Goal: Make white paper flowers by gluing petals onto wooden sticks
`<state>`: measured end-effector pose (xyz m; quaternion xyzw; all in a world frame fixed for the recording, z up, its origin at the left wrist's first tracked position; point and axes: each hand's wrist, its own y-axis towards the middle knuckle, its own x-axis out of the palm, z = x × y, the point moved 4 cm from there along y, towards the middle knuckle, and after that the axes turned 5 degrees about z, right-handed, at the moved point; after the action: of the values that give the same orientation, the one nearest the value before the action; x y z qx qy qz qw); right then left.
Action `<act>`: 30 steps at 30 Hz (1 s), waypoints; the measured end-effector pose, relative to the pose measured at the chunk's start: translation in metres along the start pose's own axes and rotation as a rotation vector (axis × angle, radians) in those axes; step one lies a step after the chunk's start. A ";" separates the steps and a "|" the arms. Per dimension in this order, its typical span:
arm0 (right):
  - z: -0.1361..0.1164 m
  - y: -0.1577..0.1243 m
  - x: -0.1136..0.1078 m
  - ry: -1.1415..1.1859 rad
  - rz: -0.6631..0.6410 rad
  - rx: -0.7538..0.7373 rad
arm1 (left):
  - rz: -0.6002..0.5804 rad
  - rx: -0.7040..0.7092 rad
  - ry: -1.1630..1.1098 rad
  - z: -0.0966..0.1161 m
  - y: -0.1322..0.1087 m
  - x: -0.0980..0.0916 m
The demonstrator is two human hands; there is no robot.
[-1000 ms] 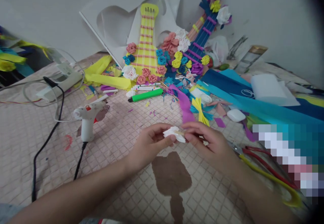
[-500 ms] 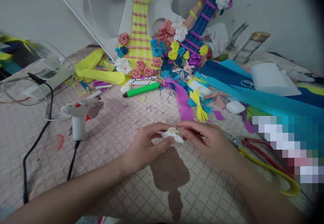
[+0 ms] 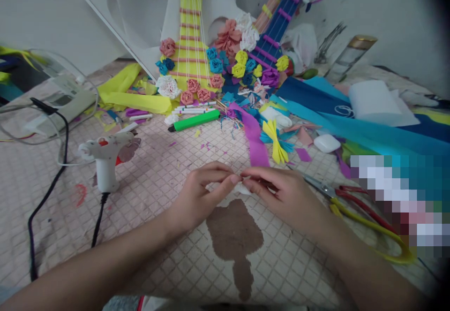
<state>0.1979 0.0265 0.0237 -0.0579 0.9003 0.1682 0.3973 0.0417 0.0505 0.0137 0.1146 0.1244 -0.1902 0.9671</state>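
Observation:
My left hand (image 3: 210,186) and my right hand (image 3: 277,186) meet fingertip to fingertip above the table cover. Between them is a small piece of white crepe paper (image 3: 243,188), mostly hidden by the fingers. Thumb and fingers of each hand are pinched together on it. Below the hands lies a brown guitar-shaped patch (image 3: 235,231) on the quilted cover. Close to my right forearm rest scissors (image 3: 362,212) with red and yellow handles.
A white glue gun (image 3: 107,161) stands at left, its black cord trailing forward. A green marker (image 3: 196,120), paper scraps and a purple strip (image 3: 256,142) lie ahead. Behind them lean a yellow paper guitar (image 3: 191,43) and a blue one (image 3: 274,39). Blue paper sheets (image 3: 337,118) spread at right.
My fingertips have come closer together, and the white paper, plainly visible before with a pale stick-like strip on it, is now mostly covered. The camera view has shifted slightly.

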 end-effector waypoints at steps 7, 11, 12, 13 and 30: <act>0.000 0.000 0.003 0.019 -0.014 0.010 | -0.035 -0.072 0.043 -0.009 -0.002 0.003; 0.000 0.000 0.005 0.081 -0.028 0.066 | -0.009 -0.050 0.124 -0.010 -0.003 0.003; 0.000 0.000 0.006 0.095 -0.036 0.082 | 0.004 -0.025 0.147 -0.009 -0.003 0.002; 0.001 0.000 0.007 0.103 -0.043 0.095 | 0.013 0.000 0.169 -0.009 -0.003 0.002; 0.114 -0.076 -0.141 -0.733 0.439 0.680 | -0.073 0.011 0.392 -0.015 -0.002 0.005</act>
<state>0.3911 -0.0088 0.0362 0.3253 0.6974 -0.0441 0.6370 0.0422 0.0507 -0.0020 0.1501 0.3135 -0.1997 0.9161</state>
